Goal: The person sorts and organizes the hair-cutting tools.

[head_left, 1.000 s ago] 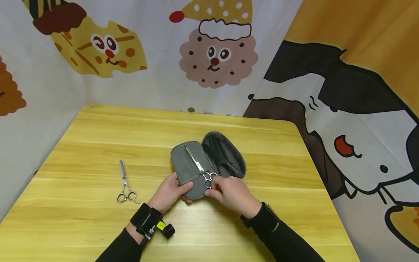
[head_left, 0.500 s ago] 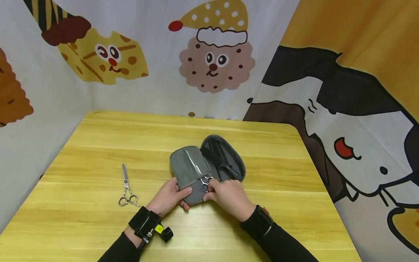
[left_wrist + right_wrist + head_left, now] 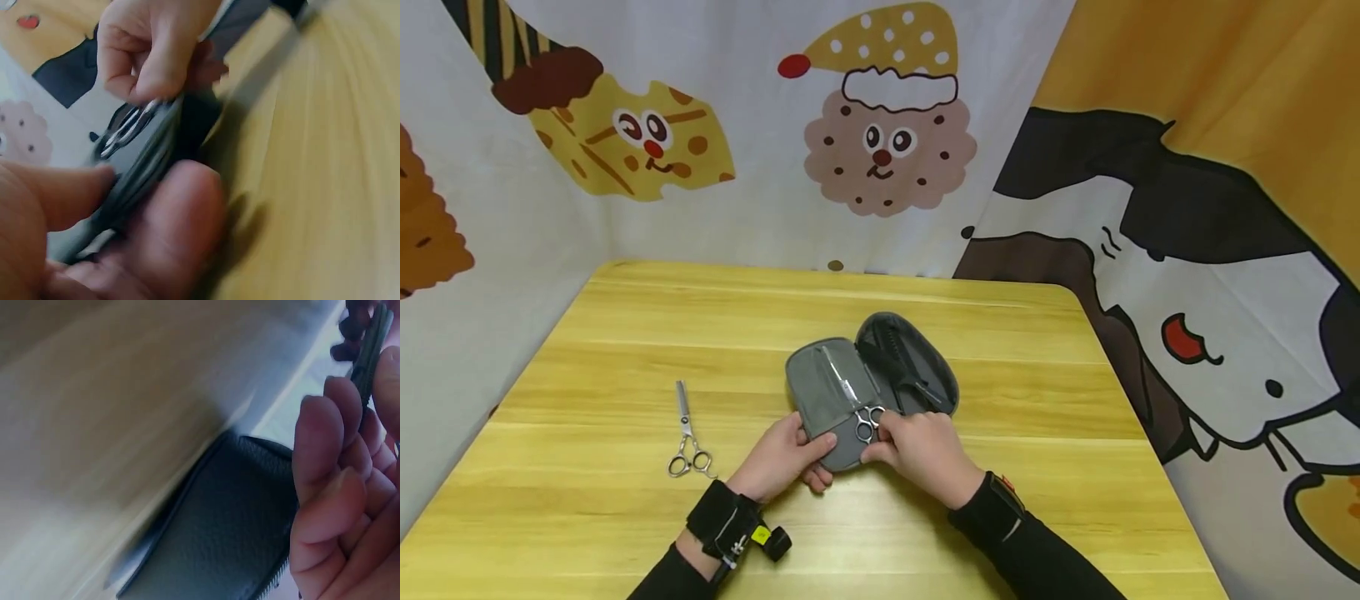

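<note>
An open grey zip case [image 3: 835, 379] lies tilted in my left hand [image 3: 781, 457], which grips the near left edge of its flat half, thumb on top and fingers beneath. Silver scissors [image 3: 864, 430] lie on that half, their blade in the pocket and their finger rings sticking out. My right hand [image 3: 931, 452] pinches the scissors at the rings, right at the flap's edge. That hand covers part of one ring. In the left wrist view the rings [image 3: 128, 128] show just below my right thumb.
A second pair of scissors [image 3: 685, 433], with a thinning blade, lies to the left on the wooden table [image 3: 587, 517]. A black comb [image 3: 901, 358] sits in the case's deeper right half. A printed curtain [image 3: 760, 225] hangs behind the table.
The case and both hands have shifted slightly toward me in the head view. The scissors' rings have moved slightly left over the flap. The scissors on the table have stayed put.
</note>
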{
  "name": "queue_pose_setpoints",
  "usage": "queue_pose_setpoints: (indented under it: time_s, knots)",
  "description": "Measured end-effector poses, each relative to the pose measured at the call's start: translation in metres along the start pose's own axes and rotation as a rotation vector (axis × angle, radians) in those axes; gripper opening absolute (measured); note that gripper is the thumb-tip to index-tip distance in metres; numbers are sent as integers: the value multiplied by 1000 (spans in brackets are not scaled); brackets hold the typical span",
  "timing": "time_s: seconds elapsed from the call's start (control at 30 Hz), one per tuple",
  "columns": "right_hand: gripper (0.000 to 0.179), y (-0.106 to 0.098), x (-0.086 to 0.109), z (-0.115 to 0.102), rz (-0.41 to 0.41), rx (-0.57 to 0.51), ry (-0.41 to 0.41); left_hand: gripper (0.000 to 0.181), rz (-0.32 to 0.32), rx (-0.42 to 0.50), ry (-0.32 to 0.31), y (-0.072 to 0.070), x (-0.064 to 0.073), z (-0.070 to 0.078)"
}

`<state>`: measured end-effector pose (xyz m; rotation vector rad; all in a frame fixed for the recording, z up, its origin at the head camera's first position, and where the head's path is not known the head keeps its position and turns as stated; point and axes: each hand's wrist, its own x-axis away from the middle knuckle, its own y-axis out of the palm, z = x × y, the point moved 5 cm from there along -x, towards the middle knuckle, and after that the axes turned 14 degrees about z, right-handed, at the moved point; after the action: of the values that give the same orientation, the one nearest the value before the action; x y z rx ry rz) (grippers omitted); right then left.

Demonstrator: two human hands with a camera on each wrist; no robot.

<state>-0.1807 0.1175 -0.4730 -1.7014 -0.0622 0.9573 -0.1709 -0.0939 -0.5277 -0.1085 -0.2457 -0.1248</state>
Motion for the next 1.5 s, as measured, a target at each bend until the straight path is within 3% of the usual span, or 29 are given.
queue_pose_setpoints:
  time_s: [0.1, 0.23, 0.33, 0.4, 0.53, 0.73, 1.1, 1.23, 1.4, 1.5]
  knots:
    - [48, -2, 1, 5, -21, -48, 42, 49, 185, -334, 101, -22, 8, 15]
    - [44, -6, 3, 11, -45, -97, 87, 56, 488, -735, 286, -64, 19, 37]
    - [38, -10, 5, 14, -65, -154, 113, 58, 621, -857, 337, -93, 23, 40]
    - [34, -13, 5, 15, -84, -211, 140, 60, 658, -896, 329, -108, 23, 35]
    - [30, -17, 5, 16, -116, -315, 193, 59, 629, -931, 259, -125, 19, 22]
    - [29, -18, 7, 19, -118, -392, 244, 44, 604, -919, 208, -131, 13, 19]
    - [26, -20, 13, 28, -129, -469, 312, 46, 563, -841, 96, -131, 10, 14]
    - [25, -22, 13, 29, -123, -492, 322, 41, 498, -862, 70, -127, 8, 12]
    - [24, -21, 15, 30, -129, -514, 334, 30, 420, -934, 86, -123, 8, 14]
    - [24, -21, 16, 30, -131, -530, 346, 25, 382, -928, 81, -121, 10, 15]
